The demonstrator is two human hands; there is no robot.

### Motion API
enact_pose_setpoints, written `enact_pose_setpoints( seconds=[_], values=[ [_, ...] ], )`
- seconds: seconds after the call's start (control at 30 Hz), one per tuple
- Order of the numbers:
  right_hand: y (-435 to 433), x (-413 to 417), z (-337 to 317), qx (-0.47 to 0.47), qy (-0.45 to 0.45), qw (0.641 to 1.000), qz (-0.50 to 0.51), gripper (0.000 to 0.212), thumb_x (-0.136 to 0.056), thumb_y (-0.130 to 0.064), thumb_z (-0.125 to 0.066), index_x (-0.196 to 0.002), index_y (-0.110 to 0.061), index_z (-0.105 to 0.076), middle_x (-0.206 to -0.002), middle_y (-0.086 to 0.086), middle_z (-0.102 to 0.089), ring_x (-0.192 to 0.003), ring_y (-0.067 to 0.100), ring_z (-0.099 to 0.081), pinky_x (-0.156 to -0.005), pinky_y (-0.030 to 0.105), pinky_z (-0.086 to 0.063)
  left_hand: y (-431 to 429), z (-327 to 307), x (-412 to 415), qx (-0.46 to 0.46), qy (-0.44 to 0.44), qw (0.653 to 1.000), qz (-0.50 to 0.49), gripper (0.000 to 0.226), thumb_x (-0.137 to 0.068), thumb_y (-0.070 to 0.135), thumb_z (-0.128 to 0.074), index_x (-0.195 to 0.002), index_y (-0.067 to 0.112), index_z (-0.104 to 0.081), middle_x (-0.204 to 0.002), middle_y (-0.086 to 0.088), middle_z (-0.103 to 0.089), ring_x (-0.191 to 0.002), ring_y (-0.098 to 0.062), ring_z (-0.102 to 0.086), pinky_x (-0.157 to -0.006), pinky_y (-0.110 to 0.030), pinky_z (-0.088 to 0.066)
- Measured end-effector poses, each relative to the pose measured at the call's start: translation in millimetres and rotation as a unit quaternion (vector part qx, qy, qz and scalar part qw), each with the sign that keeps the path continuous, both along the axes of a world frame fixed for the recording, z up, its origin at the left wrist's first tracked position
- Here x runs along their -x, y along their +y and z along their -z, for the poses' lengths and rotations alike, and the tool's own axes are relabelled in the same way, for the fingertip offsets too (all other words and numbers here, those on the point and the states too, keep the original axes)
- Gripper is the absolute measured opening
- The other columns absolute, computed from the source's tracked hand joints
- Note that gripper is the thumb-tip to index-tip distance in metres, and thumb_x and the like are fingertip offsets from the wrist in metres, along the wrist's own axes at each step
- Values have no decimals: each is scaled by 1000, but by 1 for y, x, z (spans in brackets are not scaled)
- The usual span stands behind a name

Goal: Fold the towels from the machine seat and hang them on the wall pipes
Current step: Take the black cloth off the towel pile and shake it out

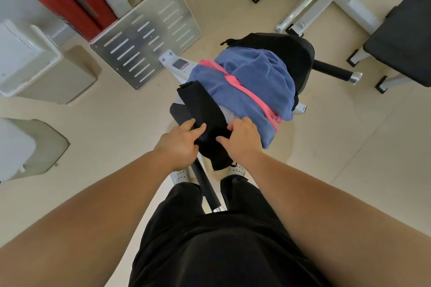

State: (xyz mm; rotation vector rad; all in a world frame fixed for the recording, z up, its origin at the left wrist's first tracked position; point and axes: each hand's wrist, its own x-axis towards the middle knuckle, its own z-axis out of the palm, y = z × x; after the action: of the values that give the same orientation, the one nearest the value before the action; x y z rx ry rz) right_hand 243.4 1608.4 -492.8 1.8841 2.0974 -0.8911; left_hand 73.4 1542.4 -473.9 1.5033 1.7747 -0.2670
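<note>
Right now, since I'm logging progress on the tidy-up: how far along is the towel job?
Early. Done: nothing visibly, no hung towel or wall pipe in view. In hand: left hand and right hand grip the black towel. Remaining: the blue towel and pink towel, heaped unfolded on the machine seat.

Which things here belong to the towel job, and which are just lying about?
Job: black towel, held by left hand and right hand; blue towel; pink towel; machine seat.
Lying about: fire extinguishers; metal footplate; black bench; white bin.
</note>
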Motion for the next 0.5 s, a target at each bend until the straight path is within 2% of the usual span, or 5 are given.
enact_pose_setpoints(
  seconds=[0.1,0.2,0.23,0.37,0.5],
  values=[
    [-2,1,-2,22,-15,1000,-11,29,-88,-50,-69,-93,-22,-68,-94,0,-61,-88,19,-62,-83,37,-57,-2,0,-1,4,7,1000,3,66,-104,30,-47,-159,39,-12,-169,2,-10,-151,-30,-24,-114,-41,-38],
    [-5,-5,-7,85,53,994,34,18,-90,-42,-67,-90,-26,-61,-82,-4,-62,-79,16,-63,-74,30,-55,-5,2,0,6,17,1000,16,70,-102,37,-50,-159,41,-10,-169,0,-13,-149,-32,-26,-113,-42,-38],
    [-6,-10,-8,117,80,989,42,19,-88,-39,-70,-98,-26,-61,-87,-4,-63,-82,16,-64,-74,30,-54,-5,2,1,7,20,1000,22,71,-102,39,-50,-159,41,-9,-168,-1,-13,-149,-32,-27,-113,-42,-39],
    [-2,-40,-23,236,98,967,7,60,-85,-31,-76,-138,-27,-49,-123,-4,-60,-115,20,-59,-96,33,-52,-4,1,4,15,9,999,31,70,-101,43,-48,-159,41,-9,-167,-4,-15,-145,-33,-31,-112,-41,-41],
    [6,-55,-59,251,122,960,15,59,-89,-26,-73,-141,-29,-46,-138,-3,-53,-127,20,-52,-100,30,-43,3,-12,5,22,-5,999,29,68,-101,35,-51,-158,40,-17,-165,-4,-21,-143,-31,-35,-111,-40,-42]
  ],
)
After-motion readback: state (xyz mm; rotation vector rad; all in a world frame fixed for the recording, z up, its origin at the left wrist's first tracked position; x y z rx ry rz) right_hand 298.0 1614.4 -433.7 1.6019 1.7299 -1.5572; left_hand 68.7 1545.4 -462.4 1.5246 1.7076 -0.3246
